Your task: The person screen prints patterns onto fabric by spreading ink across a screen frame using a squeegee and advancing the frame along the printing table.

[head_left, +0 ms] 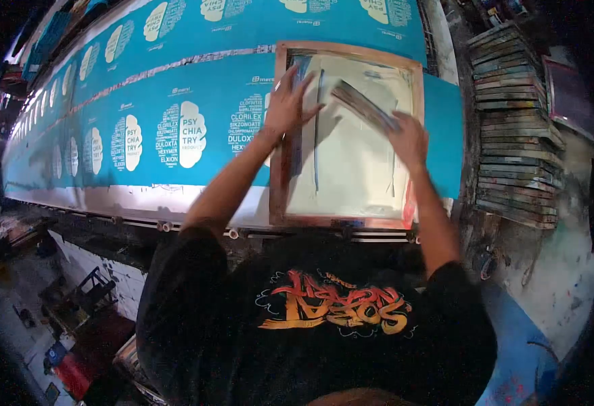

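Reaching forward, the left hand point(291, 105) spreads empty fingers over the left side of the wooden frame point(279, 193); the right hand point(407, 139) grips one end of a stained brown squeegee point(359, 101), slanted over the pale screen point(354, 172).

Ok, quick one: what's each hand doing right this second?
Left hand: open, fingers spread at the left side of the screen-printing frame; holding nothing visible.
Right hand: closed around one end of a squeegee.

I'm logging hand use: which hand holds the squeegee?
The right hand grips the squeegee; the left hand is spread by the frame's left side.
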Motion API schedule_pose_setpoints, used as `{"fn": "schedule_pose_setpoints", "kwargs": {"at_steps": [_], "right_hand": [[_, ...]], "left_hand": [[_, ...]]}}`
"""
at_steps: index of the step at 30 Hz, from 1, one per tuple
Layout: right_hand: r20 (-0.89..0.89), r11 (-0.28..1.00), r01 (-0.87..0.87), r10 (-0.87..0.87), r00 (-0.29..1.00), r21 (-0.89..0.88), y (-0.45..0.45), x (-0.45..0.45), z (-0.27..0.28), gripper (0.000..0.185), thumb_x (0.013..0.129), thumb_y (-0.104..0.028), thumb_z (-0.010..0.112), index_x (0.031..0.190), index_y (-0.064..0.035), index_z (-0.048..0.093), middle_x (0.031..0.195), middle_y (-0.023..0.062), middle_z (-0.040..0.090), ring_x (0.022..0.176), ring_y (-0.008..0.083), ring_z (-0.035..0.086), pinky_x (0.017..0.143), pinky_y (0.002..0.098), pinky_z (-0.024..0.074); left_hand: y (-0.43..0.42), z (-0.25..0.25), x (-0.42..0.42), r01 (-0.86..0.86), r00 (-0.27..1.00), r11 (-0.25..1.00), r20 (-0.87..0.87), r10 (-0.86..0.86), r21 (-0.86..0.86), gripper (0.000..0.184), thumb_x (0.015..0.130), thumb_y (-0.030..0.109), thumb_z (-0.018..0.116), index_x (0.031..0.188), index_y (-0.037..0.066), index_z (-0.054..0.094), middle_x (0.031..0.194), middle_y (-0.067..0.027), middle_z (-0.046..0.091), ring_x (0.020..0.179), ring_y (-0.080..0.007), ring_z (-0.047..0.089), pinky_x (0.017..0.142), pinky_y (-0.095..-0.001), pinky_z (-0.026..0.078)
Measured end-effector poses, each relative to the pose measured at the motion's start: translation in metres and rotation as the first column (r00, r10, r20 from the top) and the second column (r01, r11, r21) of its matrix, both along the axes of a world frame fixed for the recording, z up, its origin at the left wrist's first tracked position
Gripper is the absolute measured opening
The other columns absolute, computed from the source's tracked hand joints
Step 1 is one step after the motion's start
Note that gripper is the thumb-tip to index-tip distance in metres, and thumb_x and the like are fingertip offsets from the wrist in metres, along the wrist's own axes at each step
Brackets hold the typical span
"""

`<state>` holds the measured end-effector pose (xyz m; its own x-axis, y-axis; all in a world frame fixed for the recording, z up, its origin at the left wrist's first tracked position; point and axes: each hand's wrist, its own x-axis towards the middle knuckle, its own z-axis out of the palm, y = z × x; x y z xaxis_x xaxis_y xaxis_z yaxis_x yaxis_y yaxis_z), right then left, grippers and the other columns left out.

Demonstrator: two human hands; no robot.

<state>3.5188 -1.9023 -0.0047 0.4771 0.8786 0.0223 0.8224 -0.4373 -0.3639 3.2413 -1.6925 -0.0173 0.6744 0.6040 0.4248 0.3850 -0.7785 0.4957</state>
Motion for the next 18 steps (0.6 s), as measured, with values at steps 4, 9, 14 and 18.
{"fn": "schedule_pose_setpoints", "kwargs": {"at_steps": [4,9,14,18], "right_hand": [[-0.123,0.957,-0.291,0.288,0.950,-0.007,0.130,0.082,-0.004,0.044,0.093,-0.035,0.073,0.134,-0.0189,0.073,0.125,0.0200,0.074,0.114,0.0385,0.071,0.096,0.0457,0.0573],[0.330,0.974,-0.207,0.166,0.929,0.092,0.093,0.035,-0.053,0.036,0.086,-0.019,0.069,0.121,-0.0182,0.075,0.116,0.0118,0.074,0.109,0.0373,0.068,0.092,0.0520,0.0543],[0.164,0.969,-0.227,0.240,0.957,-0.098,-0.085,-0.066,-0.036,0.051,0.084,-0.023,0.074,0.134,-0.0217,0.068,0.130,0.0050,0.069,0.122,0.0315,0.061,0.104,0.0530,0.0448],[0.098,0.965,-0.261,0.257,0.961,0.036,-0.192,-0.116,-0.032,0.042,0.081,-0.017,0.069,0.124,-0.0163,0.073,0.119,0.0040,0.072,0.114,0.0277,0.065,0.102,0.0510,0.0456]], "left_hand": [[0.095,0.044,0.099,0.101,0.838,0.995,-0.538,-0.092,-0.013,0.061,0.091,0.036,0.078,0.144,0.014,0.055,0.150,-0.0178,0.053,0.130,-0.0409,0.059,0.106,-0.0554,0.049],[0.054,-0.059,0.069,0.119,0.939,0.957,-0.284,-0.195,-0.265,0.045,0.095,0.031,0.073,0.130,0.009,0.057,0.132,-0.0213,0.060,0.115,-0.0444,0.064,0.095,-0.0550,0.052],[-0.137,-0.038,-0.040,0.109,0.887,0.939,-0.394,-0.240,-0.326,0.040,0.094,0.022,0.069,0.129,0.005,0.057,0.132,-0.0217,0.056,0.116,-0.0439,0.059,0.094,-0.0527,0.054],[-0.241,-0.066,-0.100,0.145,0.923,0.926,-0.289,-0.254,-0.350,0.033,0.096,0.020,0.067,0.125,0.004,0.059,0.127,-0.0177,0.060,0.115,-0.0411,0.061,0.096,-0.0524,0.053]]}}
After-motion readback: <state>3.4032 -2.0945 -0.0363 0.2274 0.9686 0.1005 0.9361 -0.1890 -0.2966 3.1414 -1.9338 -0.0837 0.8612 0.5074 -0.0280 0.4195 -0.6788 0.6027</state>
